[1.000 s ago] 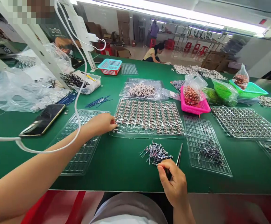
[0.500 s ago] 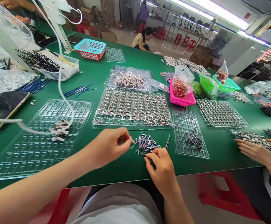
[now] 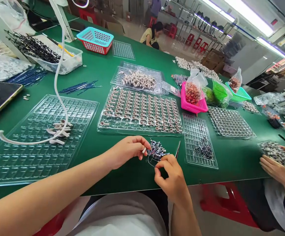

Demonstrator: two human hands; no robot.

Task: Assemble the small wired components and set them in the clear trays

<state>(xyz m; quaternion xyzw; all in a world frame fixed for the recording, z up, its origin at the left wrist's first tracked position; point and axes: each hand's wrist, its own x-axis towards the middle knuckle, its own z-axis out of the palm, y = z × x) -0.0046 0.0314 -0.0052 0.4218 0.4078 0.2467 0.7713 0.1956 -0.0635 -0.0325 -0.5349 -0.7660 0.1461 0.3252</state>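
My left hand pinches a small whitish cylindrical piece at the left edge of a pile of small dark parts with thin wire leads. Just right of it, my right hand has thumb and forefinger closed on the end of a thin wire that curves down from near the left hand. Metal tweezers lie beside the pile. Behind my hands, a clear tray holds rows of round beige-rimmed parts. Right of the tweezers is a smaller clear tray with loose dark parts.
At left lie a clear tray with several white pieces, a white cable across it, and a phone. Baskets in blue and pink stand farther back. A co-worker's hands touch a parts tray at right.
My left hand has moved right, closer to my right hand, and the whitish piece now shows in its fingers. A wire now shows between the hands. The view has shifted slightly.
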